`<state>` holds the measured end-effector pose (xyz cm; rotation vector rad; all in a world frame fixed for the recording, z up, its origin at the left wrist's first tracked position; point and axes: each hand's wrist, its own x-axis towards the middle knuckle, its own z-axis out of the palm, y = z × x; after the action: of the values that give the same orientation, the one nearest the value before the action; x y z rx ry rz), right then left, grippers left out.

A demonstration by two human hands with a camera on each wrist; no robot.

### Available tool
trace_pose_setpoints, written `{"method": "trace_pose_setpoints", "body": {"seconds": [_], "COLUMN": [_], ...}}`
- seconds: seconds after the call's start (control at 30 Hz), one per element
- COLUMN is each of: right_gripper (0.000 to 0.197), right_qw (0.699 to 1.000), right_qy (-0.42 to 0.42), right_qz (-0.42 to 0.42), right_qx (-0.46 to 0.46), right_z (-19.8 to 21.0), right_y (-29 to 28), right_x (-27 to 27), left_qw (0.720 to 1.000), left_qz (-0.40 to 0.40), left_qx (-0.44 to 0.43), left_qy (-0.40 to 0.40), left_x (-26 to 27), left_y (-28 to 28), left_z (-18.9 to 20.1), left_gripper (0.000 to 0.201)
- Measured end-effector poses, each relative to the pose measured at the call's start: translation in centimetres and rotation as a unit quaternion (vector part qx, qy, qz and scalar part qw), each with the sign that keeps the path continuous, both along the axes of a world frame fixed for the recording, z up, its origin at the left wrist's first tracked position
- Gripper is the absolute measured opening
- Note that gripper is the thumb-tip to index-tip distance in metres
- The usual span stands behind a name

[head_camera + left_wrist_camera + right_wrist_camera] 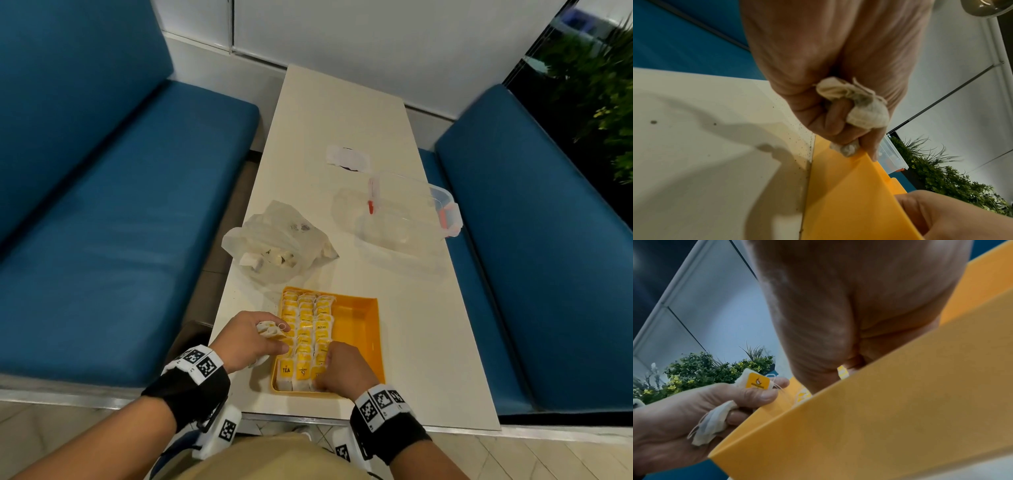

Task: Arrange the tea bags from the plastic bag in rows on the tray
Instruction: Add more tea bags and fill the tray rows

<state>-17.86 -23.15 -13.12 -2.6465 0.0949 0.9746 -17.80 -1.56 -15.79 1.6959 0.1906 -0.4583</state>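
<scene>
Both hands work at the tray's point(359, 329) near end: left hand point(248, 339) clamps spare tea bags point(863, 105), right hand point(344, 368) probably pinches one down. Light, soft, crushable; best held by the tag.

You face narrow cream counter point(346, 113) set end-on to white panelled wall point(376, 31). Blue padded benches point(120, 212) flank both sides. Green foliage point(603, 85) behind right bench. Beige tiled floor point(548, 459) below.
</scene>
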Motion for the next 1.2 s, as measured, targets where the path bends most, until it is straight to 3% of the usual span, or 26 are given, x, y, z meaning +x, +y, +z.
{"method": "trace_pose_setpoints", "body": {"seconds": [0.27, 0.37, 0.47, 0.57, 0.67, 0.73, 0.8, 0.9, 1.07, 1.2], "right_gripper": [0.037, 0.034, 0.021, 0.014, 0.027, 0.045, 0.047, 0.039, 0.034, 0.028], "right_qw": [1.0, 0.997, 0.978, 0.947, 0.926, 0.924, 0.925, 0.926, 0.917, 0.909], "right_qy": [0.011, -0.026, -0.123, -0.171, -0.178, -0.176, -0.181, -0.208, -0.165, -0.14], "right_qz": [-0.006, -0.019, -0.039, -0.033, 0.01, 0.059, 0.077, 0.027, -0.087, -0.11], "right_qx": [0.028, 0.064, 0.161, 0.269, 0.334, 0.335, 0.324, 0.313, 0.352, 0.377], "right_z": [0.5, 1.9, 3.7, 6.1, 7.5, 7.3, 6.7, 6.1, 6.0, 6.6], "right_y": [-0.3, -1.2, -1.5, -0.3, 1.2, 1.8, 2.0, 1.8, 0.9, 0.4], "right_x": [0.5, 1.6, 3.0, 3.5, 3.6, 3.7, 4.1, 4.6, 5.6, 6.2], "left_qw": [1.0, 0.997, 0.989, 0.982, 0.974, 0.975, 0.976, 0.97, 0.964, 0.96], "left_qz": [-0.017, -0.019, -0.036, -0.073, -0.103, -0.114, -0.121, -0.115, -0.098, -0.072], "left_qx": [-0.016, -0.064, -0.129, -0.162, -0.19, -0.181, -0.174, -0.199, -0.23, -0.25], "left_qy": [0.013, 0.033, 0.061, 0.06, 0.065, 0.059, 0.055, 0.075, 0.088, 0.105], "left_x": [0.4, 0.7, 1.0, 1.5, 2.2, 2.8, 3.2, 3.6, 3.9, 4.4], "left_y": [0.3, 0.5, 0.3, -0.3, -1.2, -1.6, -1.7, -1.7, -1.7, -1.3], "left_z": [0.4, 1.1, 1.9, 2.8, 4.0, 4.7, 5.1, 5.4, 5.7, 5.5], "left_gripper": [0.031, 0.035, 0.048, 0.043, 0.029, 0.024, 0.027, 0.031, 0.039, 0.042]}}
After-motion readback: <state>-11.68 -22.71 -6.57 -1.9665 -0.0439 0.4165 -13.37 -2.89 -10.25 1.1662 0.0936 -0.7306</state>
